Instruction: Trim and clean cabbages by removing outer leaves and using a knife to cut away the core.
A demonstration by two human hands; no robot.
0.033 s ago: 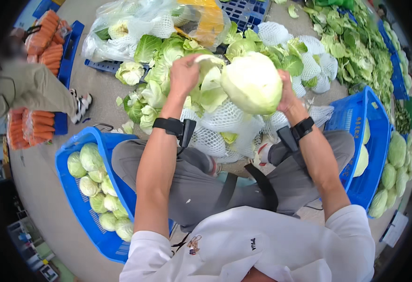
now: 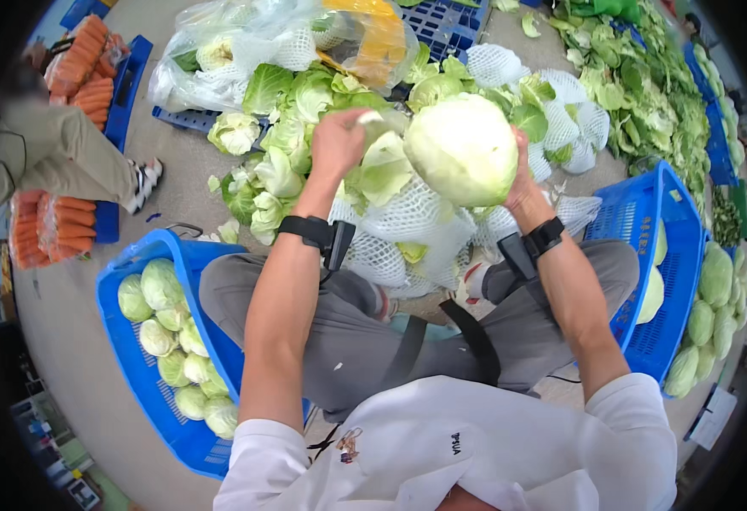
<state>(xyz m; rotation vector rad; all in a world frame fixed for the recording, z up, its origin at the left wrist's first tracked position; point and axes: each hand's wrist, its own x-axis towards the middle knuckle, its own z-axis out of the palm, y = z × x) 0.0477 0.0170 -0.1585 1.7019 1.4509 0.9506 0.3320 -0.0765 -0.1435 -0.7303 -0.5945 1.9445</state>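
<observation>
A round, pale green cabbage (image 2: 464,148) sits raised at about one o'clock from the picture's middle. At its nine o'clock a loose outer leaf (image 2: 385,162) hangs peeled away, still touching it.

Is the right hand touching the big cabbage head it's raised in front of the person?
Touching. The head view shows the right hand pressed against the side of the pale green cabbage, cupping it from the right with no gap between them.
</observation>
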